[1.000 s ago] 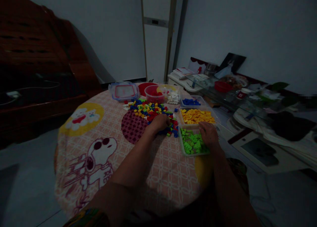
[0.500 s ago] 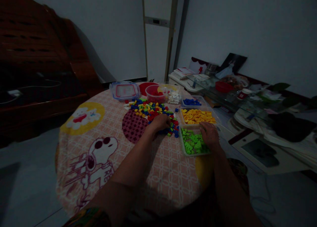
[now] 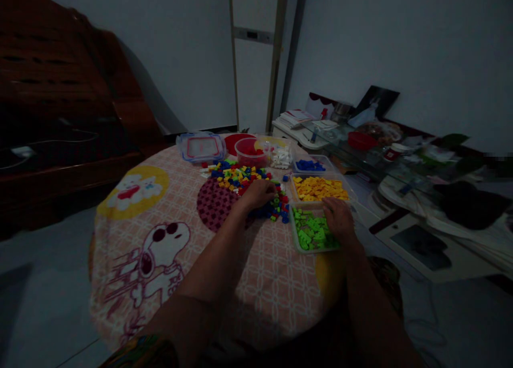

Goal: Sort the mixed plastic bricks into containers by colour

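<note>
My left hand (image 3: 262, 193) is over the loose pile of mixed toy building bricks (image 3: 240, 174), its fingertips closed together. Whatever they pinch is too small and dark to make out. My right hand (image 3: 340, 218) lies across the right side of a clear plastic container (image 3: 295, 238), fingers bent over the rim beside the yellow bricks. Green bricks (image 3: 312, 231) fill that container. Right behind it, yellow bricks (image 3: 320, 188) lie in a second compartment or box, and blue bricks (image 3: 310, 166) in a third. My right palm hides part of the green bricks.
Behind the pile stand a round tub with red pieces (image 3: 251, 153), white bricks (image 3: 281, 158) in a clear container, and a blue-edged lidded box (image 3: 201, 146). A patterned cloth (image 3: 272, 277) covers the round table. A cluttered glass-topped stand (image 3: 340, 140) is at the right.
My left hand has lifted slightly from the pile, and its fingertips show more. My right hand stays at the green bricks' container.
</note>
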A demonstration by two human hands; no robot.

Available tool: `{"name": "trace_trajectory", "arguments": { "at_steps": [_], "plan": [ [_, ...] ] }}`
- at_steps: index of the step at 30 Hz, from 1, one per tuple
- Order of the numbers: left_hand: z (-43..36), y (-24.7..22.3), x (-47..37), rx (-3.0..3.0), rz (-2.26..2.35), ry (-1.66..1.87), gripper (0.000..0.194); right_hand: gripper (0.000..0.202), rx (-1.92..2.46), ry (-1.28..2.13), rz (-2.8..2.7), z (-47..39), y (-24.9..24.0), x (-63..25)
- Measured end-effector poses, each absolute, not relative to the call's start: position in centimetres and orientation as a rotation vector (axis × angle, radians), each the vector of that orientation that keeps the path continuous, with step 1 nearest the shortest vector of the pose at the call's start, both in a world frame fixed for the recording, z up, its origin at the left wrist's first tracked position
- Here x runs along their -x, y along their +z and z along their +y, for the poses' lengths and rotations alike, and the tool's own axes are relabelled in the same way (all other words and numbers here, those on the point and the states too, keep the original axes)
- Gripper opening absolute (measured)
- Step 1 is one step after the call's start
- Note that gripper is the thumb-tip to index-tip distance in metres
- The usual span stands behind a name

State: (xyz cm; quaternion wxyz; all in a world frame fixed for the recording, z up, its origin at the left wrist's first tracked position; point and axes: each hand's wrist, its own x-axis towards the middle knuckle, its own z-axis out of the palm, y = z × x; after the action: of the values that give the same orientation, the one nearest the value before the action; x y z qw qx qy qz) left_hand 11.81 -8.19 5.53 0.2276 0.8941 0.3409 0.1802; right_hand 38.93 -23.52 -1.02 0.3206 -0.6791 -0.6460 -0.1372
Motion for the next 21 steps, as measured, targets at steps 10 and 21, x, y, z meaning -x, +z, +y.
{"name": "trace_trajectory", "arguments": {
  "at_steps": [10, 21],
  "plan": [
    [-11.5, 5.7, -15.3, -2.279, 0.621, 0.592, 0.015, 0.036, 1.799, -0.327, -1.703, -23.6, -0.9, -38.9],
    [-9.5, 5.8, -13.8, -2.274, 0.792, 0.694, 0.027, 0.037, 1.792, -0.299, -1.687, -23.6, -0.8, -38.8]
  ]
}}
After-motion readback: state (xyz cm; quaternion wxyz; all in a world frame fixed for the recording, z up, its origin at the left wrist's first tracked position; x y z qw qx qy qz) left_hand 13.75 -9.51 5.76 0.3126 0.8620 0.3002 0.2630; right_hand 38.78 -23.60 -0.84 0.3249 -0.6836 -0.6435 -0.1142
